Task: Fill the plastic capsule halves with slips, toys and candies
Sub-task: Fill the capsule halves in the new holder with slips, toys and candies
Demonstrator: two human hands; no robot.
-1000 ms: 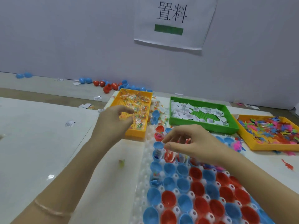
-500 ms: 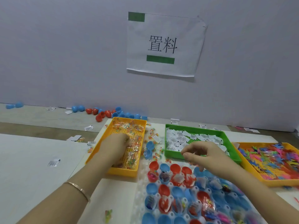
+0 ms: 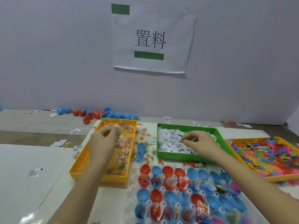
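Observation:
Red and blue capsule halves (image 3: 169,196) sit in a white holder (image 3: 131,196) at the bottom; many hold slips, toys or candy packets. My left hand (image 3: 103,143) is over the orange tray (image 3: 80,172), its curled fingertips pinching among the candy packets (image 3: 126,143). My right hand (image 3: 199,141) is over the green tray (image 3: 186,156) and pinches a paper slip from the heap of slips (image 3: 169,139). A second orange tray (image 3: 283,179) on the right holds colourful plastic toys (image 3: 267,156).
Loose red and blue capsules (image 3: 95,114) lie along the wall behind the trays. Two blue halves (image 3: 140,149) and spilled candies lie between the candy and slip trays. Stray slips (image 3: 34,172) dot the white table on the left. A paper sign (image 3: 152,39) hangs on the wall.
My view has tilted up. My right hand left the capsule holder and reached into the green slip tray. My left hand went deeper into the candy tray.

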